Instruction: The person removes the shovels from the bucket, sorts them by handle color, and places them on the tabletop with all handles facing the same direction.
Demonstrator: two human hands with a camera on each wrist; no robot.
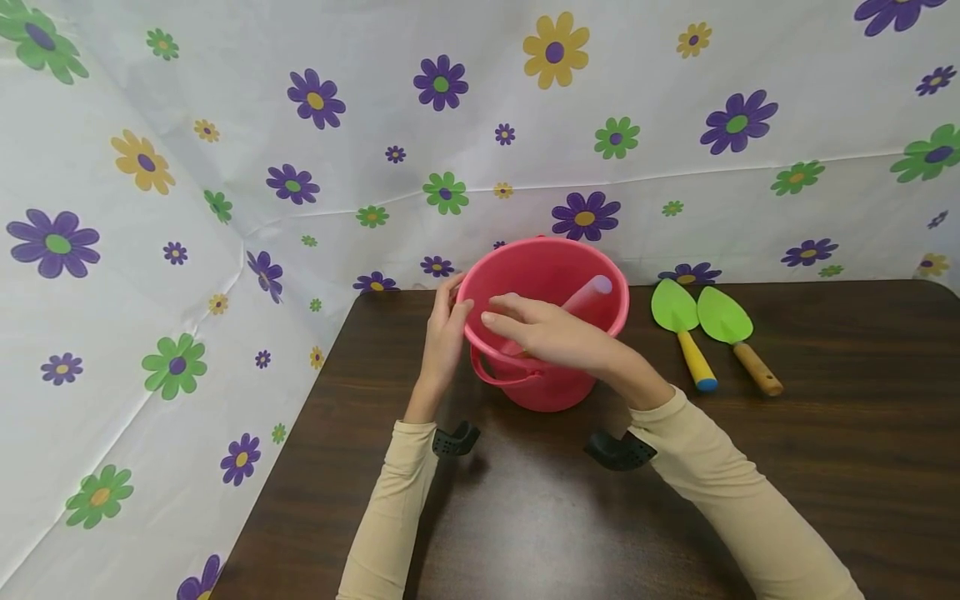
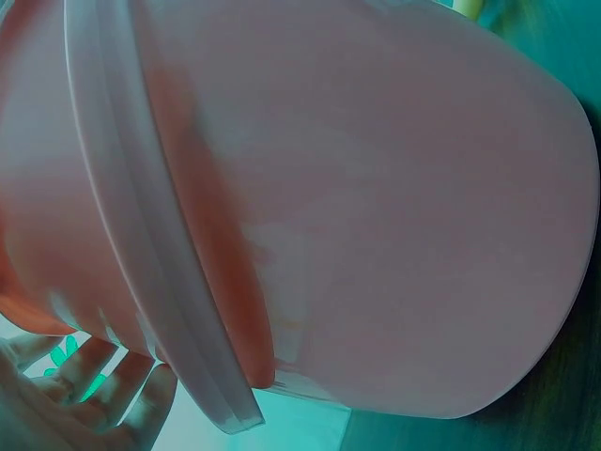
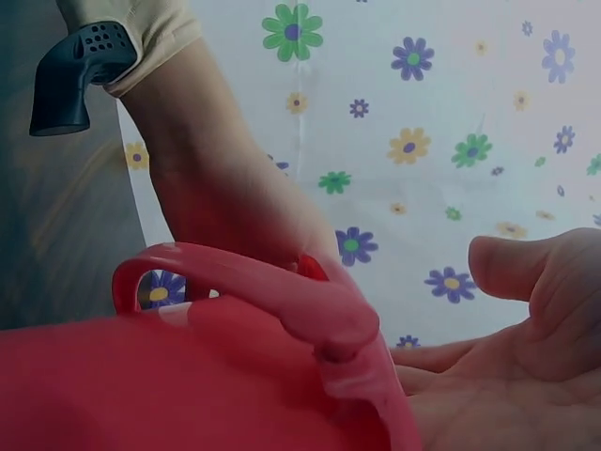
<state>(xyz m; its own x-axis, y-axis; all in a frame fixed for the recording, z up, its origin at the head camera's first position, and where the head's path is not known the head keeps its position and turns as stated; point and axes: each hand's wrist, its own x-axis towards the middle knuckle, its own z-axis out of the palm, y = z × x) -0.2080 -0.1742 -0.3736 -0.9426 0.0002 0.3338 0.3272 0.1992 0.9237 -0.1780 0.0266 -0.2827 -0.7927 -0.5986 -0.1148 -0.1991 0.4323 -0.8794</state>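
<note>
A pink plastic bucket [image 1: 551,387] stands upright on the table, its handle [image 1: 491,379] hanging down at the front left. My left hand [image 1: 444,333] holds the bucket's rim at the left side, thumb at the lip and fingers along the outside. In the left wrist view those fingers [image 2: 141,404] show beside the rim. Over the bucket's mouth, my right hand [image 1: 555,331] is spread with its fingers extended and nothing in it. Inside the bucket leans a pale purple rod [image 1: 588,293], its lower part hidden behind the right hand.
Right of the bucket lie two green-bladed trowels side by side, one with a yellow handle [image 1: 696,362], the other with a wooden handle [image 1: 757,369]. A white flowered sheet [image 1: 480,158] hangs behind and left of the dark wooden table [image 1: 525,517].
</note>
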